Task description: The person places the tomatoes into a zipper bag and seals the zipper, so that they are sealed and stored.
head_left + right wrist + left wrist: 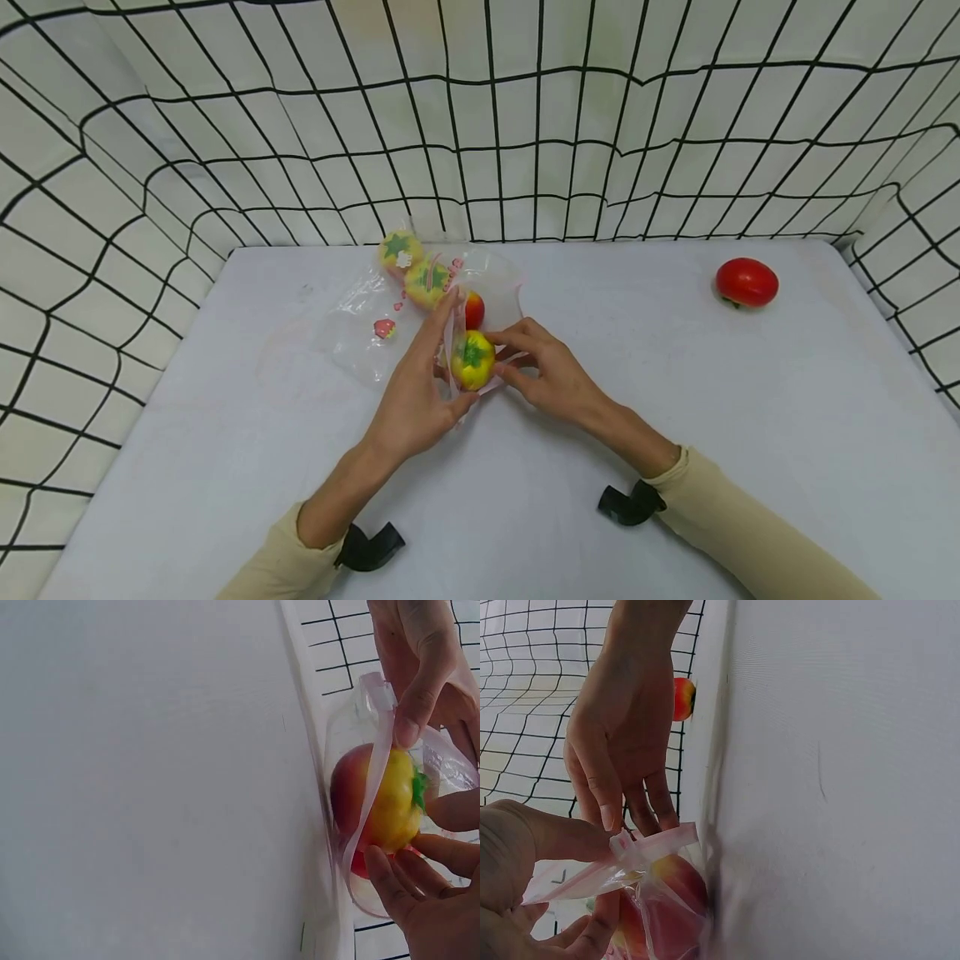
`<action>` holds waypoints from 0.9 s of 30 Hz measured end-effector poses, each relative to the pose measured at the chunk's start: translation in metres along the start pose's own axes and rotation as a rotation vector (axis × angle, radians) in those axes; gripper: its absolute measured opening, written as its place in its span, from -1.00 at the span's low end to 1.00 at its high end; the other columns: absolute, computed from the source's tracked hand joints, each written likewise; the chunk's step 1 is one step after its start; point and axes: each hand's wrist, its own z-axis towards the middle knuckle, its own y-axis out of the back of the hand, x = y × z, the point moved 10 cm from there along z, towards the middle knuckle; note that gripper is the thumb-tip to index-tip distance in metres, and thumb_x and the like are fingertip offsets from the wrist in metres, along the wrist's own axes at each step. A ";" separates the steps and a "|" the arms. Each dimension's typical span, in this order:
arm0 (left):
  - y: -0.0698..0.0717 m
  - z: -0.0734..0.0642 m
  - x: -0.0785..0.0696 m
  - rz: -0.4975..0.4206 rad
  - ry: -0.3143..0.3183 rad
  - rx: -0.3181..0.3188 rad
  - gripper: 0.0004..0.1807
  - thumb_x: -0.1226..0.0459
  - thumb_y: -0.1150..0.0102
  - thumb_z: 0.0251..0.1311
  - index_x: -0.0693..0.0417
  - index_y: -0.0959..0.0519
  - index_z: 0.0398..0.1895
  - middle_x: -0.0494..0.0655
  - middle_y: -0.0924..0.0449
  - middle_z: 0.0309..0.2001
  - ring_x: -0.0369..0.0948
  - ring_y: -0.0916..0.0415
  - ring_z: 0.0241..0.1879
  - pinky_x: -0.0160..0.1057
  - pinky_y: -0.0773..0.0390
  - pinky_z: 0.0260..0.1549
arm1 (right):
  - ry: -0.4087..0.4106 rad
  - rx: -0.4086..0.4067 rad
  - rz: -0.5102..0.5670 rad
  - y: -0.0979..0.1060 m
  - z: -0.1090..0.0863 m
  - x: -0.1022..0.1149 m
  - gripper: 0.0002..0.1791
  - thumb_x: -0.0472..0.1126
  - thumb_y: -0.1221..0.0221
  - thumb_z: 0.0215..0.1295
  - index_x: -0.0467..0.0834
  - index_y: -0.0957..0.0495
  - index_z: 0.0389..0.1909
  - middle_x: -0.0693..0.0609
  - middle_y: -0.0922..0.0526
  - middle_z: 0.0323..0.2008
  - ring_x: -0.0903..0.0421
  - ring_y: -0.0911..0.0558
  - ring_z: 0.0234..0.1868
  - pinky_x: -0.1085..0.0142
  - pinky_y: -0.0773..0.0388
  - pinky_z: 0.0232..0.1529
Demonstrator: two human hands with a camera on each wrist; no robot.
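Observation:
A clear plastic bag with pink edging and pink prints lies on the table. My left hand pinches its pink-edged mouth between thumb and fingers. At the opening is a yellow-and-red toy fruit with a green star-shaped top. My right hand holds this fruit by its side with thumb and fingertips; the right wrist view shows the fruit partly behind the pink strip. Just beyond it a red-orange fruit shows. Two yellow-green fruits are seen through the film at the bag's far end.
A shiny red tomato-like fruit lies alone at the far right of the white table. Black netting rises along the back and both sides. A black curved mount hangs under each wrist.

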 end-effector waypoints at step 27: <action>0.000 0.000 0.004 -0.016 0.013 0.014 0.43 0.44 -0.63 -0.10 -0.45 0.14 0.70 -0.23 -0.04 0.68 -0.07 -0.40 0.36 -0.13 -0.76 -0.03 | -0.051 0.013 0.060 0.029 -0.006 -0.008 -0.60 -0.32 -0.27 0.43 -0.23 -0.57 0.25 -0.14 -0.63 0.20 0.00 -0.70 0.21 0.14 -0.69 0.24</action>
